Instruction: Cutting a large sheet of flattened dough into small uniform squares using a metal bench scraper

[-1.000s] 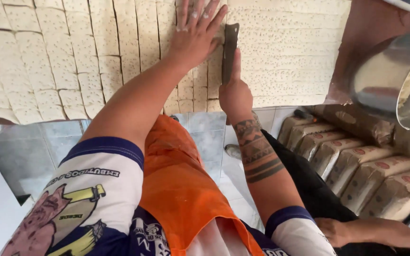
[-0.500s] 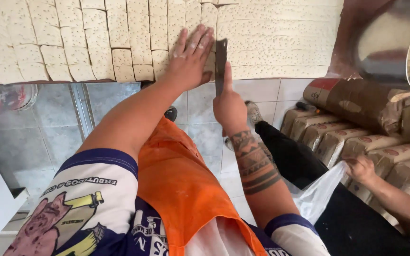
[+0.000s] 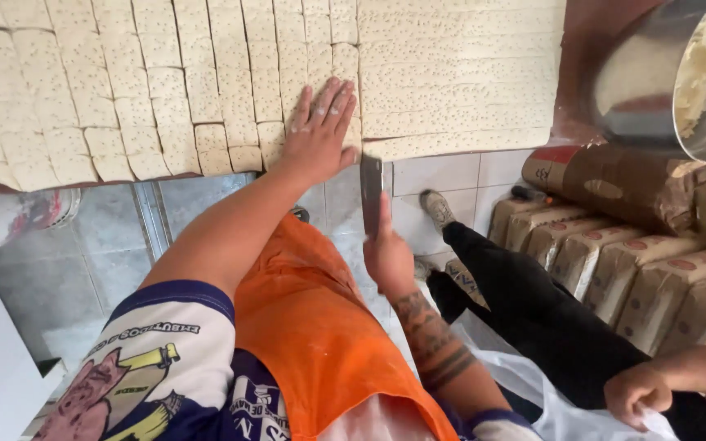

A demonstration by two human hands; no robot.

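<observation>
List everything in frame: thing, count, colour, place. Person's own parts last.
dough sheet: one, pale beige, dotted, on the table; left part cut into small rectangles, right part in long strips
knife: one, dark flat blade, at the dough's near edge
metal bowl: one, silver, top right, pale dough inside
paper sacks: several, brown, stacked at right
tiled floor: grey, below the table
plastic bag: one, white, bottom right
other person: black-trousered leg, shoe, one hand at bottom right
apron: one, orange, on the wearer
left hand: flat on the cut dough
right hand: grip closed on the knife handle, forearm tattooed
</observation>
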